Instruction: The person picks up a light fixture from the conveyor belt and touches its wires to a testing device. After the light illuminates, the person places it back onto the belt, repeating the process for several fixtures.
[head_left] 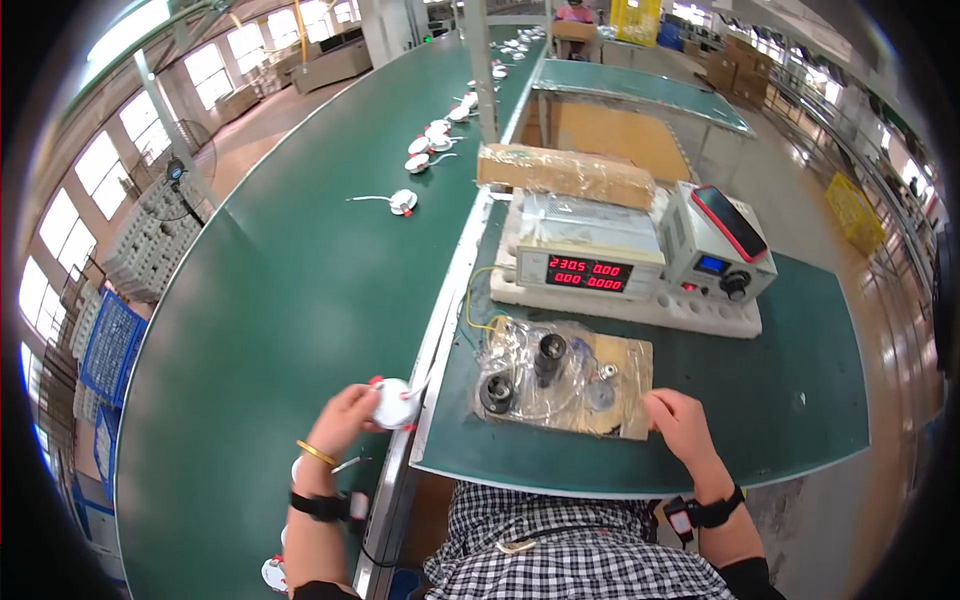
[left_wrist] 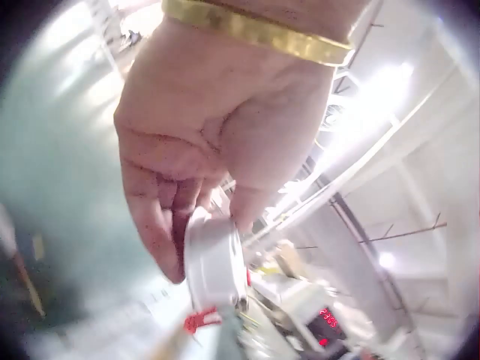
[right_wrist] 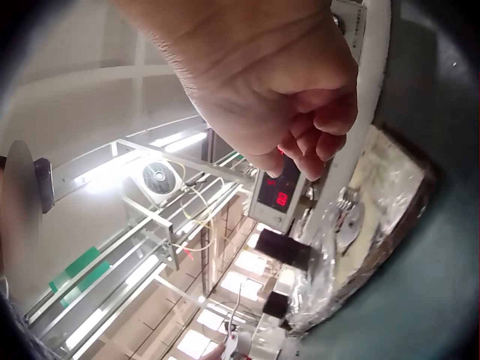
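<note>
My left hand (head_left: 347, 418) pinches a round white downlight (head_left: 396, 404) with red clips over the belt's edge beside the bench. From the left wrist view, the light (left_wrist: 212, 262) is seen edge-on between thumb and fingers. My right hand (head_left: 682, 425) hovers by the right edge of a plastic-wrapped board (head_left: 628, 390), its fingers loosely curled around nothing. Two black sockets, one upright socket (head_left: 550, 358) and one lower socket (head_left: 497, 393), stand on that board. In the right wrist view, the right hand (right_wrist: 277, 97) shows bent fingers and bare fingertips.
More white downlights (head_left: 403, 202) lie along the green conveyor belt (head_left: 270, 330). Behind the board stand a power meter (head_left: 590, 270) with red digits and a grey box (head_left: 705, 250) bearing a red-edged phone (head_left: 729, 222). A metal post (head_left: 481, 80) rises beyond them.
</note>
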